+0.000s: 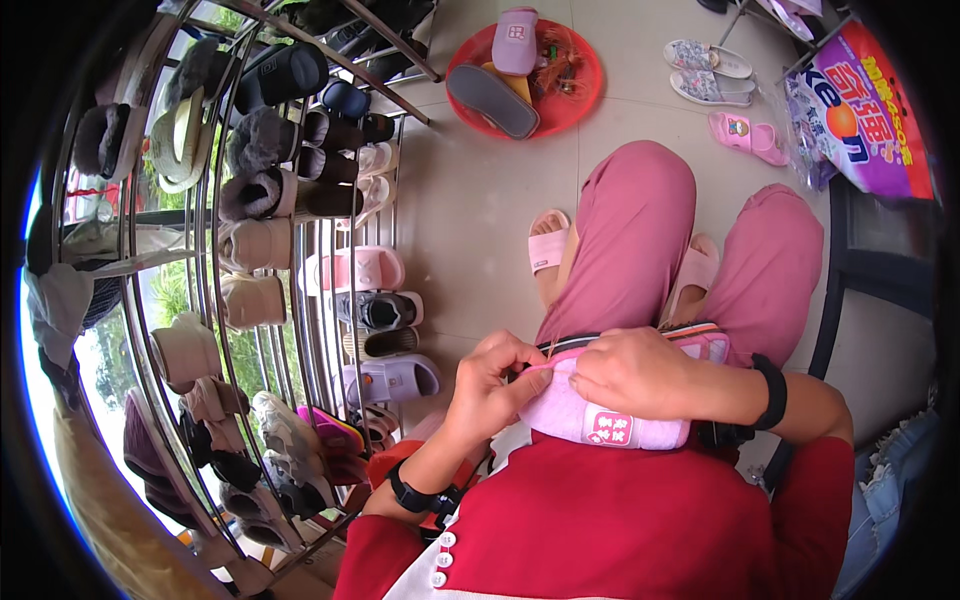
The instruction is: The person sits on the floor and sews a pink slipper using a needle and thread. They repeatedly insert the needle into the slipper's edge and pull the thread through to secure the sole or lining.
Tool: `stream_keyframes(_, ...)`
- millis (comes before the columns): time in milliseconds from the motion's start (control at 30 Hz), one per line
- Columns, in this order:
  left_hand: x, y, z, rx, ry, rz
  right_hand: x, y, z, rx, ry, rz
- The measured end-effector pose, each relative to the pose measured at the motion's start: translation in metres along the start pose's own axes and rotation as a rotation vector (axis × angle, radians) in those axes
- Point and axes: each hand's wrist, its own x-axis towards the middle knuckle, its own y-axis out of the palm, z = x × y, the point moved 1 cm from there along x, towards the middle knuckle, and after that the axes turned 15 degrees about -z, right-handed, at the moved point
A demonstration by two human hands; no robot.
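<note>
A lilac fabric slipper [555, 420] with a red-and-white patch that bears writing lies across my lap. A striped band [701, 328] shows along its sole edge. My left hand [495, 382] pinches the pink-trimmed edge of the upper between thumb and fingertips. Over the slipper's middle, my right hand [637, 371] is closed on the upper, knuckles up, close to the left thumb. A thin orange-brown thread [553, 346] shows between the two hands. Whether a needle is in the fingers is hidden.
On the floor ahead, a red basin [577, 120] holds another lilac slipper [514, 41], a grey sole [493, 101] and tangled orange thread [562, 64]. Metal shoe racks [352, 225] full of footwear stand left. Floral shoes [711, 88], a pink sandal [746, 139] and a printed bag [862, 112] lie right.
</note>
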Motion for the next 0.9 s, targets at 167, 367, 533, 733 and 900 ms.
stream_keyframes(167, -0.001, -0.002, -0.002, -0.076, -0.167, 0.0, -0.047, -0.098, -0.017, 0.349, 0.606, 0.106)
stream_keyframes(367, 0.002, -0.003, -0.002, -0.098, -0.16, 0.048, -0.268, -0.236, 0.008, -0.168, 1.399, -0.43)
stream_keyframes(533, 0.009, 0.004, -0.011, 0.018, -0.053, 0.055, -0.184, -0.163, -0.019, -0.38, 0.923, -0.877)
stream_keyframes(733, 0.006, 0.0, -0.009, 0.0, -0.084, 0.038, -0.024, -0.063, 0.001, 0.155, 0.337, -0.355)
stream_keyframes(900, 0.002, 0.003, -0.005, -0.071, -0.103, -0.017, -0.007, -0.011, 0.004, 0.166, 0.275, -0.161)
